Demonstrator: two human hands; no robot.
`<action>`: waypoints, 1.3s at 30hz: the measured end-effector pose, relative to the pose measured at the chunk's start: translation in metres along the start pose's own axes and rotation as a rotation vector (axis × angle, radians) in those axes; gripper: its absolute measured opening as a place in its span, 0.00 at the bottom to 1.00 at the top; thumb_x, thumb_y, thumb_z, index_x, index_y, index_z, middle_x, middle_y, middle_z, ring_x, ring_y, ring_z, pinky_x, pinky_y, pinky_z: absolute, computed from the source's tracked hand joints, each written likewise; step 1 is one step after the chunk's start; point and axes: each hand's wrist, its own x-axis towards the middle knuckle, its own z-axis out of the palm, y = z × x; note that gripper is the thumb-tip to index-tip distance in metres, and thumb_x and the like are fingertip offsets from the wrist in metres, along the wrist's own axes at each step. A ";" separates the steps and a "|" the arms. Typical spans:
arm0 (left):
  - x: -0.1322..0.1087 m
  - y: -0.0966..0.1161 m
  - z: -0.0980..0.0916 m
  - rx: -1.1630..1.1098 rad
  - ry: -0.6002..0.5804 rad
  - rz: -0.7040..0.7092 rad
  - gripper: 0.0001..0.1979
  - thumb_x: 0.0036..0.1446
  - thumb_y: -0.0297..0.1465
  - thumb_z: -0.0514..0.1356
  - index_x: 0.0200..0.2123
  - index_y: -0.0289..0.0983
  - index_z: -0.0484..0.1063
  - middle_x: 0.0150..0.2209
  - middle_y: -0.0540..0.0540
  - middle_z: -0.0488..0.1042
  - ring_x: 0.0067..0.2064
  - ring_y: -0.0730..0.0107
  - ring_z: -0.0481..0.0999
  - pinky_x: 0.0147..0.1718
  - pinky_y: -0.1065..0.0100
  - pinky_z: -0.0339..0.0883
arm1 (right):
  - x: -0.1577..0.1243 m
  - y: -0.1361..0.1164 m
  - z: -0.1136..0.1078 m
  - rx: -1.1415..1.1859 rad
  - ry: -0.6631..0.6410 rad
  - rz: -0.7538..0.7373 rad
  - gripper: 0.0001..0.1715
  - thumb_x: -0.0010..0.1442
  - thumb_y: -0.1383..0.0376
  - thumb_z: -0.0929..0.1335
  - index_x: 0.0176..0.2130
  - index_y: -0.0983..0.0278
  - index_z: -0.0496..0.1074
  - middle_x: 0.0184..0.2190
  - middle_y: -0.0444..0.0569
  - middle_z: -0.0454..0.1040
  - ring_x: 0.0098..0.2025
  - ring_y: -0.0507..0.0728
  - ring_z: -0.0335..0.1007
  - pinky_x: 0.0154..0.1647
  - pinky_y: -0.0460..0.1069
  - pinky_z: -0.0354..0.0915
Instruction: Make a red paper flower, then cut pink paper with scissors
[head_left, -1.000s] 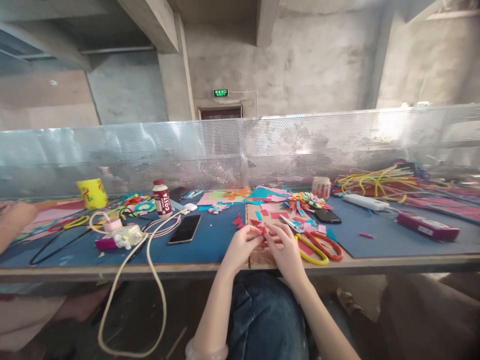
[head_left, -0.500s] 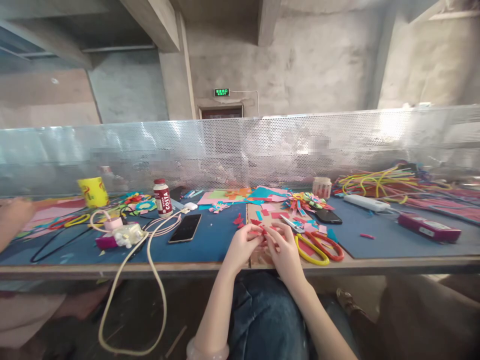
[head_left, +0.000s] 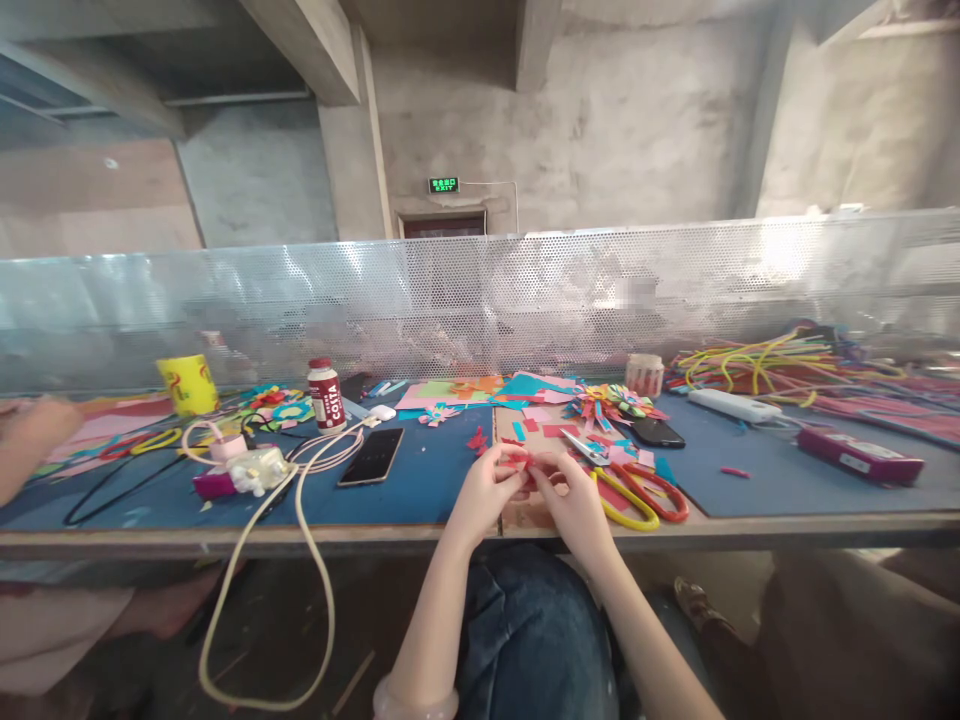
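Note:
Both my hands meet over the table's near edge and pinch one small red paper piece [head_left: 523, 461] between their fingertips. My left hand [head_left: 486, 492] grips its left side with curled fingers. My right hand [head_left: 576, 500] holds its right side, thumb and fingers pressed together. Just right of my right hand lie scissors with yellow and red handles [head_left: 639, 497]. Red and pink paper scraps [head_left: 555, 430] are strewn behind my hands.
A dark phone [head_left: 370, 456] lies to the left, beside a Costa bottle [head_left: 325, 396], a yellow cup [head_left: 187, 384] and a thick cream cable [head_left: 300, 520]. Another person's hand [head_left: 30, 432] rests far left. A second phone [head_left: 654, 432], power strip [head_left: 733, 404], coloured pipe cleaners [head_left: 757, 362] and perforated metal screen [head_left: 480, 300] stand beyond.
My fingers have shifted slightly on the red paper piece, and my right hand has drawn a little toward me. Everything else on the table stays in place.

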 end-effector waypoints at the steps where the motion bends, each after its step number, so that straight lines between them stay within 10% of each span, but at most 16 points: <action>1: 0.000 0.000 0.000 0.007 0.005 -0.001 0.11 0.51 0.31 0.62 0.39 0.37 0.68 0.31 0.46 0.76 0.32 0.66 0.78 0.37 0.62 0.72 | 0.001 0.001 0.000 0.008 -0.004 0.020 0.08 0.58 0.64 0.63 0.37 0.63 0.70 0.33 0.50 0.73 0.30 0.55 0.69 0.32 0.51 0.68; 7: 0.001 -0.002 0.000 0.007 0.048 -0.068 0.11 0.51 0.34 0.62 0.33 0.36 0.64 0.27 0.47 0.75 0.29 0.66 0.78 0.32 0.63 0.72 | 0.006 -0.003 -0.005 0.047 -0.071 0.085 0.06 0.56 0.64 0.63 0.32 0.64 0.68 0.28 0.49 0.74 0.26 0.54 0.69 0.26 0.49 0.66; 13: 0.003 -0.001 -0.002 -0.003 0.041 -0.068 0.11 0.52 0.35 0.61 0.32 0.35 0.63 0.27 0.47 0.74 0.28 0.68 0.75 0.27 0.69 0.68 | 0.018 -0.013 -0.024 0.063 -0.293 -0.019 0.16 0.59 0.66 0.62 0.48 0.61 0.67 0.32 0.45 0.73 0.32 0.53 0.70 0.32 0.47 0.65; 23: -0.001 0.004 -0.004 -0.013 -0.055 -0.070 0.15 0.52 0.35 0.61 0.40 0.35 0.63 0.27 0.50 0.71 0.26 0.74 0.70 0.26 0.73 0.60 | 0.042 -0.023 -0.044 -0.051 -0.542 -0.220 0.05 0.58 0.65 0.66 0.33 0.59 0.73 0.34 0.44 0.68 0.36 0.53 0.66 0.39 0.49 0.64; 39: -0.001 0.007 -0.004 -0.060 -0.083 -0.068 0.22 0.50 0.36 0.63 0.45 0.37 0.58 0.33 0.48 0.70 0.29 0.72 0.74 0.27 0.70 0.65 | 0.027 -0.017 -0.046 -0.071 -0.507 -0.319 0.09 0.62 0.65 0.62 0.34 0.60 0.71 0.38 0.49 0.65 0.39 0.55 0.65 0.41 0.50 0.64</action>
